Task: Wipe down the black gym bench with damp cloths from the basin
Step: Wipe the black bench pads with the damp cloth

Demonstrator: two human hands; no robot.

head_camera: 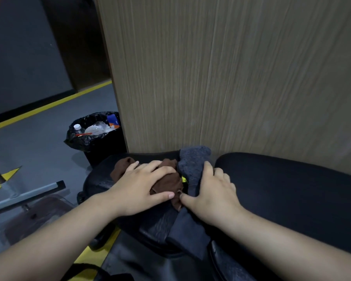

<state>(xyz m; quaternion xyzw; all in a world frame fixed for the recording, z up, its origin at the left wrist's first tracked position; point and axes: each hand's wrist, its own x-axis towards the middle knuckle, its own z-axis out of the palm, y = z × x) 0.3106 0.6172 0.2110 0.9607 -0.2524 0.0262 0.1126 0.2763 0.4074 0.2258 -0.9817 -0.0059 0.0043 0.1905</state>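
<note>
While both forearms reach in from the bottom of the frame, the left hand (pixel 142 185) lies flat on a brown cloth (pixel 170 181). Its grip is apart, fingers straight and spread, pressing the cloth onto the black bench (pixel 292 191) at lower centre. Just to its right, the right hand (pixel 213 191) has its grip clamped on a grey cloth (pixel 193 161). The fingers curl over the bunched fabric, while the thumb stretches left and touches the brown cloth's edge. The grey cloth's upper end sits against a wood-grain panel (pixel 231 78) that fills the upper right of the frame. The bench's padded surface runs from lower centre to the right edge, and the two cloths touch each other on it. At left centre a bin (pixel 93 138) with a black liner stands on the grey floor (pixel 28 142) beside the panel, holding plastic bottles. A yellow line (pixel 49 106) crosses the floor at upper left, and a metal bar (pixel 28 194) shows at lower left.
</note>
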